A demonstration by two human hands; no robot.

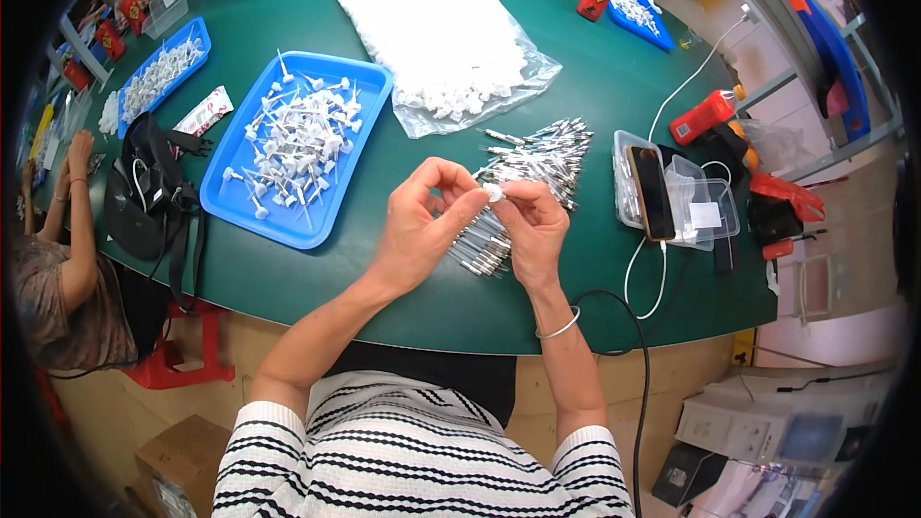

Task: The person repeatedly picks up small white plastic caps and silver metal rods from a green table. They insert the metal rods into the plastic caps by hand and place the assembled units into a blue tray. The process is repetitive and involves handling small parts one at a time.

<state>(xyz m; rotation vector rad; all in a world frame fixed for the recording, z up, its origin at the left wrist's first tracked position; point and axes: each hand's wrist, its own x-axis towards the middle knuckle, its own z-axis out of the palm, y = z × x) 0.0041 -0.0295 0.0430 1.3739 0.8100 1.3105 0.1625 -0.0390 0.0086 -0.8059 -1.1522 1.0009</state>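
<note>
Here, we find both hands raised over the green table [595,278], fingertips nearly meeting. The left hand [417,225] pinches a small white piece [493,193] between thumb and forefinger, its other fingers curled; the right hand [533,235] pinches the same piece from the opposite side. We cannot tell whether a rod is joined to it, since the fingers cover much of it.

The piece sits just above the near part of a pile of metal rods [552,155], which fans out beneath and beyond the hands. To the left we note a blue tray [240,217] with many white-headed pins [297,139] lying loose at all angles. Beyond the hands lies a clear bag [532,79] heaped with white pieces [422,19].

On the right, a phone [651,194] leans on clear plastic boxes [712,230], near a red bottle [700,119]. At far left, beyond a black bag [144,201], we see another person [67,312] seated at the table.
</note>
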